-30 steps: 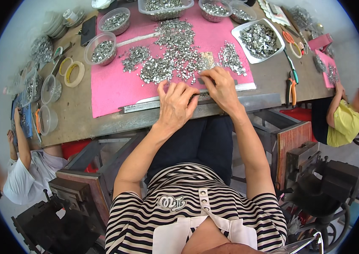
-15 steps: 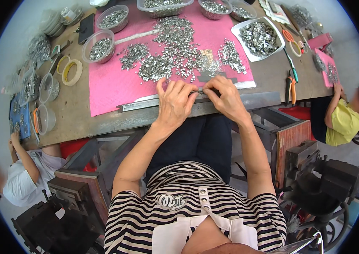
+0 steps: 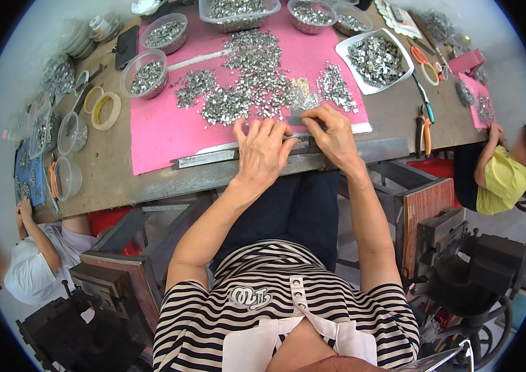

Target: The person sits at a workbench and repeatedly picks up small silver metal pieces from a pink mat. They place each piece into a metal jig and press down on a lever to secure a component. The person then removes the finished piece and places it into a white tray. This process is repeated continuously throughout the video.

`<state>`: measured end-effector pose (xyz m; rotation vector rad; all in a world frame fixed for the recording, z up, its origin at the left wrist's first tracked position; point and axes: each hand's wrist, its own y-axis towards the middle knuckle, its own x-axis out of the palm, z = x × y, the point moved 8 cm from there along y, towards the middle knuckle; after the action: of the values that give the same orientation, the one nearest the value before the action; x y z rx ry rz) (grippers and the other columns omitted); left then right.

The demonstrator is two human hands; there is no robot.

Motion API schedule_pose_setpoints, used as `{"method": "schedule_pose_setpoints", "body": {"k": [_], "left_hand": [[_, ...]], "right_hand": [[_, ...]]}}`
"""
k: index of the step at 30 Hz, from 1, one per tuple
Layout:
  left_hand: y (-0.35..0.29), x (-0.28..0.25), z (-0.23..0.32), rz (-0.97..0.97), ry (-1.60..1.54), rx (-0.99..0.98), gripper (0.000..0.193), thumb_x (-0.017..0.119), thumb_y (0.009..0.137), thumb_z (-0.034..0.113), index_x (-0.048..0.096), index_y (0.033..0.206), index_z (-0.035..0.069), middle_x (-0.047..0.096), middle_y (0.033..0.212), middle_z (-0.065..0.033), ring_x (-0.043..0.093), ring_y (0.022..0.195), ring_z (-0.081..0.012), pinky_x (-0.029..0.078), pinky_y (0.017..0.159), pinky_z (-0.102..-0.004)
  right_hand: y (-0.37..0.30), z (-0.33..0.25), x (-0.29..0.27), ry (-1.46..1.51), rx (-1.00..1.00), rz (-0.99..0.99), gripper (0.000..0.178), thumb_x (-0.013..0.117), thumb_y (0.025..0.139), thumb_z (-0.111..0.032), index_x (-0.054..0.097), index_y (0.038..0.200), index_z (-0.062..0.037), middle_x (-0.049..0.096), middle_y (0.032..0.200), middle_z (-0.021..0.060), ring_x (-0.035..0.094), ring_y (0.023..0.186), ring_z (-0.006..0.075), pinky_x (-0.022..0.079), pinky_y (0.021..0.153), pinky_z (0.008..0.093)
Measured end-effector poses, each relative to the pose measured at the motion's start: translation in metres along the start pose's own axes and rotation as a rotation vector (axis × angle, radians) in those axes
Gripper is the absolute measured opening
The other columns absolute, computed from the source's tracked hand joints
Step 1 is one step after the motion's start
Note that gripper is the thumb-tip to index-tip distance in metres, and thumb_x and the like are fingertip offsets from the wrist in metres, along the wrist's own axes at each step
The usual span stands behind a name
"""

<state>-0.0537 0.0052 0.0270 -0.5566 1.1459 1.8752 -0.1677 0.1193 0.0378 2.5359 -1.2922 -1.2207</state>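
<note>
My left hand (image 3: pixel 259 150) rests at the front edge of the pink mat (image 3: pixel 157 136), fingers bent, thumb and forefinger close together; anything between them is too small to make out. Beside it, my right hand (image 3: pixel 337 137) has its thumb and forefinger drawn together over a dark flat strip (image 3: pixel 297 121); what they pinch is hidden. Below both hands runs a grey metal bar (image 3: pixel 381 147) along the table edge, with a silvery strip (image 3: pixel 207 159) to the left. Just beyond my fingers lie heaps of small shiny metal pieces (image 3: pixel 226 105) and a patch of thin gold and silver pieces (image 3: pixel 301 93).
Clear tubs (image 3: pixel 145 74) and a white tray (image 3: pixel 342 51) of metal pieces surround the heaps. Orange-handled pliers (image 3: pixel 423 133) lie right, tape rolls (image 3: pixel 106 111) left. Co-workers sit at the left (image 3: pixel 43 248) and right (image 3: pixel 505 177). Dark machines (image 3: pixel 471 263) stand beside me.
My hands have moved apart at the bar. The right thumb and forefinger have shifted slightly right and away from me; the left hand has moved slightly toward me.
</note>
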Motion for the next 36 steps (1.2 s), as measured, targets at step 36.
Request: {"method": "schedule_pose_setpoints", "body": {"k": [36], "left_hand": [[0.01,-0.034,-0.048,0.045,0.125,-0.061,0.009,0.078,0.09,0.019,0.076,0.097,0.014,0.067,0.084,0.001,0.06,0.088,-0.0197,0.032,0.099,-0.0445]], "right_hand": [[-0.049,-0.029,0.005,-0.264,-0.364,0.091,0.02,0.077,0.084,-0.003,0.069,0.103,-0.0042,0.067,0.103,0.0084,0.064,0.099,0.0275,0.046,0.09,0.0409]]}}
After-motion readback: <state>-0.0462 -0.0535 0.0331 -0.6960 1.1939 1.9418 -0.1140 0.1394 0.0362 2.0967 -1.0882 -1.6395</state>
